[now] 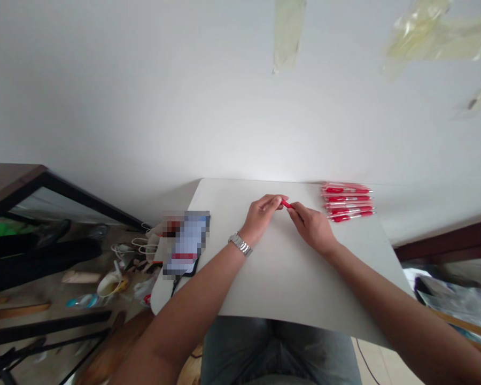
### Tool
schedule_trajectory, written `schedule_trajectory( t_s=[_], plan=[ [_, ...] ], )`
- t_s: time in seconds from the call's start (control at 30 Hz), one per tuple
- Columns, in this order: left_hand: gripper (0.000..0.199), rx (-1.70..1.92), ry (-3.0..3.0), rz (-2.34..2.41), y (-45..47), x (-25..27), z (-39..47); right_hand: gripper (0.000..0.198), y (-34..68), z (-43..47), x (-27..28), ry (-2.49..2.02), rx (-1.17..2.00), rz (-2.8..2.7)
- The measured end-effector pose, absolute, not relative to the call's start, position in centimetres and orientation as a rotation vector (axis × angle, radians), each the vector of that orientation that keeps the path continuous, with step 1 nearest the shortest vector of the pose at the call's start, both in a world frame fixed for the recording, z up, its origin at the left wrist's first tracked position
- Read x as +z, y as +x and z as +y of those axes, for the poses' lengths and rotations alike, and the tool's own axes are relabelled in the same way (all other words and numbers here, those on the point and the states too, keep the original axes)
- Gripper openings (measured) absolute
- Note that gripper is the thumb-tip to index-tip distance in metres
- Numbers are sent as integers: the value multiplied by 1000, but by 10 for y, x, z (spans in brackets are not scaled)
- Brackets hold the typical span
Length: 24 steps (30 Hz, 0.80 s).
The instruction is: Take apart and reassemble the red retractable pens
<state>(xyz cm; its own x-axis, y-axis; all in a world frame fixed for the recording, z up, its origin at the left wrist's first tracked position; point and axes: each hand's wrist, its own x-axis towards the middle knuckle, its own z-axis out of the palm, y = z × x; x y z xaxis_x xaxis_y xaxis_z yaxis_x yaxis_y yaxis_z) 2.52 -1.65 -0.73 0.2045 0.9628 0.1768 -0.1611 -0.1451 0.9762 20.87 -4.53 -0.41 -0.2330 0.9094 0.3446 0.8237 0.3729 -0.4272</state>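
Observation:
A red pen [286,204] is held between my two hands above the white table [280,278]. My left hand [263,212], with a metal watch [240,244] on its wrist, pinches one end of it. The fingers of my right hand [313,226] are closed round the other end, and only a short red stretch shows between the hands. To the right of my right hand lies a row of several red pens [349,201], side by side on the table, some seemingly in clear wrapping.
At the table's left edge lies a phone [189,243], its screen blurred, with a cable attached. A white wall [240,107] stands right behind the table. Cables, a cup [109,285] and a bottle [82,301] are on the floor at left. Plastic bags [460,299] sit at right.

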Motion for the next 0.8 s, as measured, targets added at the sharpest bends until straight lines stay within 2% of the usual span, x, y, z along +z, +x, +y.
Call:
schedule_trajectory(
  t_s=[0.43,0.8],
  plan=[
    [41,1282,1200,899,29,-13,-16,48,205,-43,-1,-1503,-22,-2164],
    [43,1258,1213,907,28,-11,-16,35,211,-42,-1,-1385,267,-2072]
  ],
)
